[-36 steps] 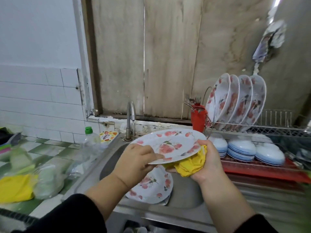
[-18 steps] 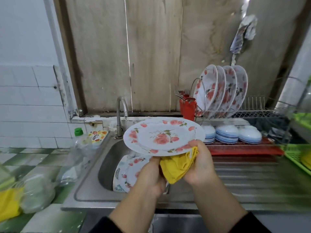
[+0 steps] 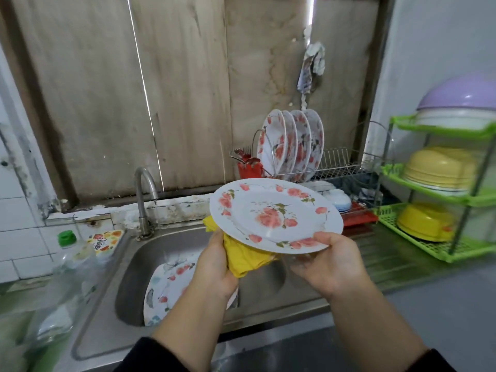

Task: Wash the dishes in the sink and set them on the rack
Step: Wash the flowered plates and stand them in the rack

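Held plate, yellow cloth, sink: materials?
Held plate: glossy white with printed flowers, glazed ceramic or melamine; the look can't settle it. Yellow cloth: soft matte fabric, bunched in folds. Sink: brushed stainless steel, grey with a dull sheen.

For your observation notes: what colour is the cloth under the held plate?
Yellow cloth, clearest in the head view.

A plate (image 3: 273, 213) is held above the sink (image 3: 107, 296), with the left hand (image 3: 214, 267) and a cloth (image 3: 244, 257) beneath it and the right hand (image 3: 331, 261) at its near rim. Further plates (image 3: 169, 285) are lying in the sink. The tap (image 3: 143, 200) is mounted behind the sink. A rack (image 3: 338, 167) is placed right of the tap, with upright plates (image 3: 291, 143) in it. A shelf unit (image 3: 440, 194) is positioned further right.
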{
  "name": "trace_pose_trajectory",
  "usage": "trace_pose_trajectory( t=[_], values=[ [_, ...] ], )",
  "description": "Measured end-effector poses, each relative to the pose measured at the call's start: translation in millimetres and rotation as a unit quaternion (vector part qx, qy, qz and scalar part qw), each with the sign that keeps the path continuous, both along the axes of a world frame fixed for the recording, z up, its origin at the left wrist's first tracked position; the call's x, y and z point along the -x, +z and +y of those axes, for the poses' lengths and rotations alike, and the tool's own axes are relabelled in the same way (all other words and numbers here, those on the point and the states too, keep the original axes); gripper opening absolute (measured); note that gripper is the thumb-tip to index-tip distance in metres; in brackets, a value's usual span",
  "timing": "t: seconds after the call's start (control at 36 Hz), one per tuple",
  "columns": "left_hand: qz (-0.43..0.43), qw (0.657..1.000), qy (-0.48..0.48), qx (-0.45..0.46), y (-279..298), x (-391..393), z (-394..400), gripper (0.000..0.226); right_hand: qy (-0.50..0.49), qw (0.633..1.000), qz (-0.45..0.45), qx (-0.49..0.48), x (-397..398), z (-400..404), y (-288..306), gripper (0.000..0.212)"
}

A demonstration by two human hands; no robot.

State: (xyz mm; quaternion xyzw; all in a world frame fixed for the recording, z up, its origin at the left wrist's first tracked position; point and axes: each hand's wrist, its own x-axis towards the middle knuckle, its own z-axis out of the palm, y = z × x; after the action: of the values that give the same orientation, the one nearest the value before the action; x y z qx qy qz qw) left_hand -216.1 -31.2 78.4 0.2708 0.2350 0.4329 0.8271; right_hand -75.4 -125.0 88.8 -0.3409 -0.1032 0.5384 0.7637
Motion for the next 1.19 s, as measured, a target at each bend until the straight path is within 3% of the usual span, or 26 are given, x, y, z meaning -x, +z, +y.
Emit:
trace_pose_trajectory(
  t=[0.11,0.31,0.5,0.72,0.92,1.08,1.19],
  values=[
    [0.011,1.0,-0.022,-0.004,8.2,-11.6,-0.8,0.048,-0.032,0.998,0.03,-0.035,-18.4,-26.2,7.5,0.033],
    [0.01,0.999,-0.038,-0.028,29.3,-49.2,-7.9,0.052,-0.078,0.993,0.0,-0.09,-54.8,-63.9,26.8,0.031],
    [0.033,0.997,-0.027,-0.06,55.3,-90.1,2.4,0.05,-0.147,0.981,-0.083,-0.091,-112.1,-76.1,57.6,0.035],
    [0.046,0.991,0.051,-0.114,99.8,-144.6,37.7,0.048,-0.19,0.958,-0.204,-0.069,-168.3,-51.5,103.9,0.023],
    [0.072,0.977,0.068,-0.186,151.5,-183.6,54.7,0.045,-0.204,0.914,-0.351,-0.02,-211.9,-2.5,134.7,0.023],
    [0.14,0.953,0.109,-0.245,177.4,-203.1,75.4,0.037,-0.222,0.843,-0.488,0.045,-257.1,62.4,148.9,0.034],
    [0.183,0.936,0.14,-0.266,181.0,-212.4,90.0,0.039,-0.181,0.837,-0.515,0.036,-277.8,102.8,156.7,0.037]
  ],
)
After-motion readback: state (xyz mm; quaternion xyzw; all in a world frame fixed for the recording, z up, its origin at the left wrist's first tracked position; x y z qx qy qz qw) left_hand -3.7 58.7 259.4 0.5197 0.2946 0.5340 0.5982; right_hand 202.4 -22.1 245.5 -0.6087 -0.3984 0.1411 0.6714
